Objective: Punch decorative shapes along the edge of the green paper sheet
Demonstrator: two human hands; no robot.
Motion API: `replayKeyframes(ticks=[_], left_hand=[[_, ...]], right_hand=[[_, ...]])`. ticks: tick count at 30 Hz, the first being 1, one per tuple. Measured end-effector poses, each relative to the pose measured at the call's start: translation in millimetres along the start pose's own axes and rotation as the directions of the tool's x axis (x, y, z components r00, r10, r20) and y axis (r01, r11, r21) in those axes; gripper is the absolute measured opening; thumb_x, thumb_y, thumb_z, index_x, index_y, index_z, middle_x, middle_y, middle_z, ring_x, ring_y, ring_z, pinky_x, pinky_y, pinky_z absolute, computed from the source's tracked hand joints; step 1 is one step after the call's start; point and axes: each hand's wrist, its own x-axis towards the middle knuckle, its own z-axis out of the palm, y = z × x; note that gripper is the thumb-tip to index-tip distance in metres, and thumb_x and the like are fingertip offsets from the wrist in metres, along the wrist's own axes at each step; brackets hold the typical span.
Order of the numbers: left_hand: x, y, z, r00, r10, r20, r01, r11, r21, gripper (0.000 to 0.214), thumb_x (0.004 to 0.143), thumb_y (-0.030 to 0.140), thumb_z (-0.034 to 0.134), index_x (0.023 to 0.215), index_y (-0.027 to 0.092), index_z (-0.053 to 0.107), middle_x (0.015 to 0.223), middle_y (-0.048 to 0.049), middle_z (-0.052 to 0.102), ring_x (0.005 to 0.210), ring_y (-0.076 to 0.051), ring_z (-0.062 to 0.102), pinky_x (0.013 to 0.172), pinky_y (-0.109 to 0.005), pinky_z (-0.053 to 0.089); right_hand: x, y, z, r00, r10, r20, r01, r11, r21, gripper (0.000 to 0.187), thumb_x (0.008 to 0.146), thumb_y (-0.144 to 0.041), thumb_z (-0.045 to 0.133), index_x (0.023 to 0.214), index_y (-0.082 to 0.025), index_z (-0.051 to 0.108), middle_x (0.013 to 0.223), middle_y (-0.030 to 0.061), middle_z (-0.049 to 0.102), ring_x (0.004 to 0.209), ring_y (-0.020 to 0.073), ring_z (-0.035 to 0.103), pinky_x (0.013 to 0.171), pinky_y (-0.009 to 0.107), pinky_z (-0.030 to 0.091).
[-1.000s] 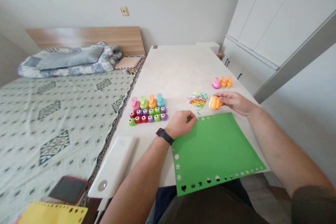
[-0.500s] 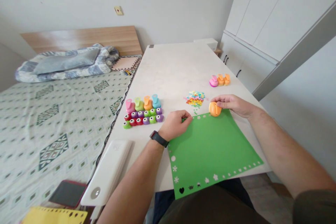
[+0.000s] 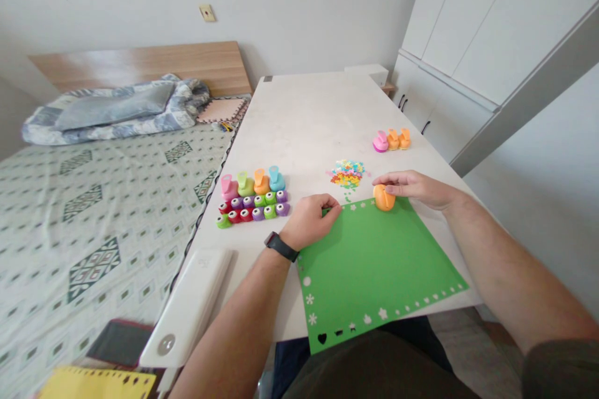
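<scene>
Well, one orange craft punch (image 3: 384, 198) on a green card sheet (image 3: 374, 277)

We record the punch standing on the sheet's upper edge, directly under our right hand (image 3: 418, 189), whose fingers close narrowly over its top. Our left hand (image 3: 309, 221) lies curled at the sheet's upper left corner, well apart from the punch; we cannot tell whether it pinches the card or only presses on it. A black wristwatch (image 3: 281, 246) circles that wrist.

We also list, on the white table (image 3: 309, 106): a block of multicoloured craft punches (image 3: 253, 199) left of the left hand; three pink and orange craft punches (image 3: 392, 140) further off; and a heap of coloured paper cutouts (image 3: 347, 174) just beyond the sheet. Small punched shapes line the sheet's lower and left edges.
</scene>
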Motion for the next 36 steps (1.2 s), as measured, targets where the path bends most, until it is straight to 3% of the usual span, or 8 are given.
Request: replayKeyframes(ticks=[10, 36], left_hand=[[1.1, 1.2, -0.6, 1.0, 0.0, 0.005, 0.0, 1.0, 0.011, 0.023, 0.094, 0.033, 0.057, 0.087, 0.017, 0.072, 0.085, -0.0021, 0.075, 0.074, -0.014, 0.065, 0.066, -0.025, 0.044], [0.6, -0.4, 1.0, 1.0, 0.011, 0.0, -0.011, 1.0, 0.014, 0.022, 0.094, 0.033, 0.057, 0.087, 0.018, 0.072, 0.086, -0.0023, 0.075, 0.074, -0.015, 0.065, 0.067, -0.026, 0.044]], right_hand=[[0.2, 1.1, 2.1, 0.998, -0.005, 0.066, 0.006, 1.0, -0.014, 0.054, 0.082, -0.048, 0.076, 0.127, -0.02, 0.066, 0.122, 0.0102, 0.07, 0.113, 0.0273, 0.063, 0.101, 0.043, 0.047], [2.0, -0.8, 8.7, 0.998, 0.057, -0.042, -0.054, 0.996, 0.07, 0.055, 0.068, -0.052, 0.087, 0.108, -0.017, 0.075, 0.102, 0.01, 0.074, 0.095, 0.0249, 0.066, 0.091, 0.041, 0.05]])
